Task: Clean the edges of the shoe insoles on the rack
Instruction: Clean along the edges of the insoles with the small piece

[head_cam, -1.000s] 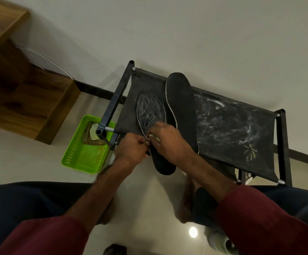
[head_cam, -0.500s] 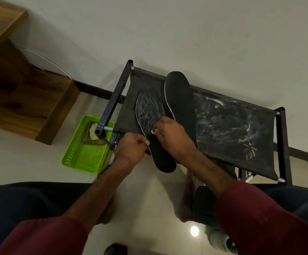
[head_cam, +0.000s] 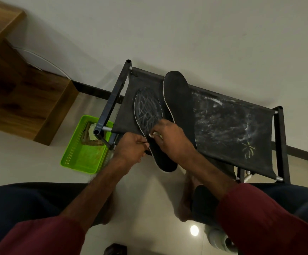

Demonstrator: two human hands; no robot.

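Two black insoles lie side by side on the black fabric rack (head_cam: pixel 228 133). The left insole (head_cam: pixel 147 109) carries white scribble marks and its heel hangs over the rack's front edge. The right insole (head_cam: pixel 179 96) is plain black with a pale rim. My left hand (head_cam: pixel 129 148) pinches the left edge of the marked insole. My right hand (head_cam: pixel 169 138) presses a small white wad (head_cam: pixel 154 134) against that insole near its middle. What the wad is made of I cannot tell.
A green plastic basket (head_cam: pixel 76 155) with a rag sits on the floor left of the rack. A wooden shelf unit (head_cam: pixel 20 100) stands at the far left. White smears cover the rack's right half. My knees and bare feet fill the lower frame.
My right hand with the white wad has slid up the marked insole, away from the heel. My left hand keeps its pinch at the insole's left edge.
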